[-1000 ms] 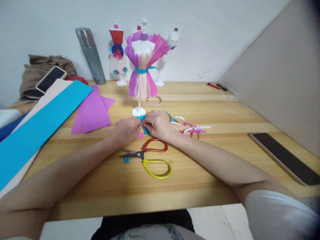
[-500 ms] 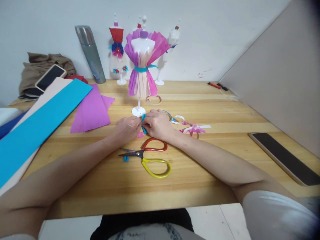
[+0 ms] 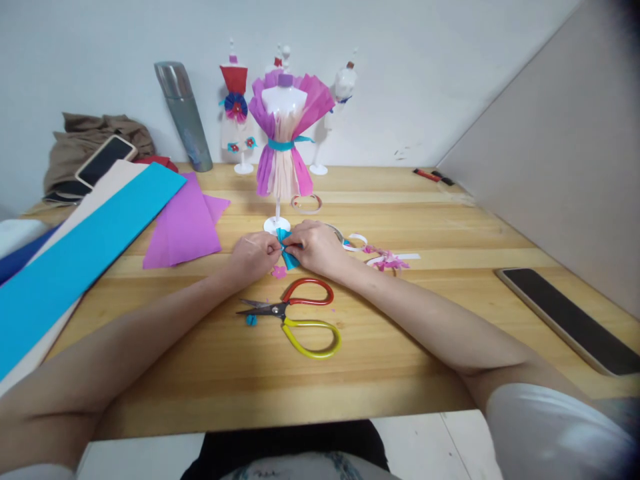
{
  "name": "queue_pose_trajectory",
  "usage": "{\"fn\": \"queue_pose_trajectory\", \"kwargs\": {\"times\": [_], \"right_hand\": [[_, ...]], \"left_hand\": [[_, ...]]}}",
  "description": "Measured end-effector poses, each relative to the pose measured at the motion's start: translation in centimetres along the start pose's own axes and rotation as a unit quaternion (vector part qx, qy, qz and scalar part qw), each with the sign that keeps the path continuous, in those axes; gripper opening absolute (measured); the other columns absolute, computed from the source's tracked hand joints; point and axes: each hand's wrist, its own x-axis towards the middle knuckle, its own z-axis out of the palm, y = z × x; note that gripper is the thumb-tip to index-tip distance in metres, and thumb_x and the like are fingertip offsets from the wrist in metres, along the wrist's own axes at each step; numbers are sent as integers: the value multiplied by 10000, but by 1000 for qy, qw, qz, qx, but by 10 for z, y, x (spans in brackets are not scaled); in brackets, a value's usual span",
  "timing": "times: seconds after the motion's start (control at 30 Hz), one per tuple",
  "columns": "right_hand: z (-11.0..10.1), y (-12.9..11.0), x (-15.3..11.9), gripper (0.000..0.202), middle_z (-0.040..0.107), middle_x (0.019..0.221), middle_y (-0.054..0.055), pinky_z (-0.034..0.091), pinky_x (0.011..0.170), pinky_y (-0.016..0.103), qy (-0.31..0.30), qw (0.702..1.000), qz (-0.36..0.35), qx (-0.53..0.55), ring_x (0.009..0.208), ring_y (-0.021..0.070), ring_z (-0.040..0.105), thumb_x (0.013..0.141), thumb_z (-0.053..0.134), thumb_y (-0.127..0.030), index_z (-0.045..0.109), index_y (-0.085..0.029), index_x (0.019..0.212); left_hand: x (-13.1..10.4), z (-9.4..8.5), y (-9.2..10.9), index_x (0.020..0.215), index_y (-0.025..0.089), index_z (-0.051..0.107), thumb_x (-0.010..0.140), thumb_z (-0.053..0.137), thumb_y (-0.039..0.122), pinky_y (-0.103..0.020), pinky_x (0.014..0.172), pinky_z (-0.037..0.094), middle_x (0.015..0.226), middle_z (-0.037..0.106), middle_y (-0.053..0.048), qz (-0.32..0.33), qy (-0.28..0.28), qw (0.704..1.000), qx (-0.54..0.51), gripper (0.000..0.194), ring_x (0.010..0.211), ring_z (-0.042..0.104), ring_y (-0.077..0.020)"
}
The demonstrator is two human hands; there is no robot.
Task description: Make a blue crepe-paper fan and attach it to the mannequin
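Observation:
Between my two hands is a small piece of blue crepe paper [image 3: 291, 259], pinched narrow at its middle and fanned at both ends like a bow. My left hand [image 3: 256, 257] pinches it from the left, and my right hand [image 3: 318, 248] pinches it from the right, fingertips nearly meeting. Just below lies a pink paper flower [image 3: 279, 272]. Scissors [image 3: 278, 311] with one red and one yellow handle rest partly open nearer me, a blue scrap [image 3: 251, 320] by their blades. Behind my hands stands a mini dress form [image 3: 284, 137] in purple, cream and pink paper with a blue belt.
Folded blue paper [image 3: 95, 260] and purple paper [image 3: 183, 230] lie at the left. A phone [image 3: 565, 320] is at the right. Tape rolls and pink scraps [image 3: 393, 259] sit beyond my right wrist. A flask [image 3: 186, 120] and other dress forms [image 3: 236, 113] stand along the wall.
The blue paper between my fingertips has spread wider, its upper and lower ends now fanned out. My hands stay nearly in place. The view has shifted slightly.

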Motion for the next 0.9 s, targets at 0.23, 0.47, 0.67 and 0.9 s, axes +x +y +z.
{"fn": "queue_pose_trajectory", "kwargs": {"times": [0.23,0.47,0.67,0.9], "right_hand": [[3,2,-2,158,747,879,103,430,751,330,19,999,-44,-8,900,238,643,889,654,-178,803,-177,943],[7,2,-4,189,732,828,89,340,701,342,28,996,-70,-46,842,224,591,921,621,-202,779,-163,826],[10,1,-3,221,703,775,79,297,681,340,41,991,-109,-67,794,206,546,927,587,-167,763,-162,792],[7,-2,-5,260,699,780,89,295,666,346,41,987,-120,-103,779,211,528,957,535,-158,777,-159,861]], "left_hand": [[0,1,-2,603,174,639,737,636,131,-241,575,365,582,601,17,-2,15,999,-46,140,551,482,-112],[1,-2,1,586,180,632,717,626,123,-235,565,354,556,580,27,-23,16,997,-73,143,549,475,-110],[0,-4,2,597,174,643,709,624,138,-226,567,357,561,580,34,-44,11,992,-119,119,551,474,-102],[2,-2,-2,603,172,644,722,639,158,-225,558,371,544,561,44,-70,10,983,-169,119,532,476,-98]]}}
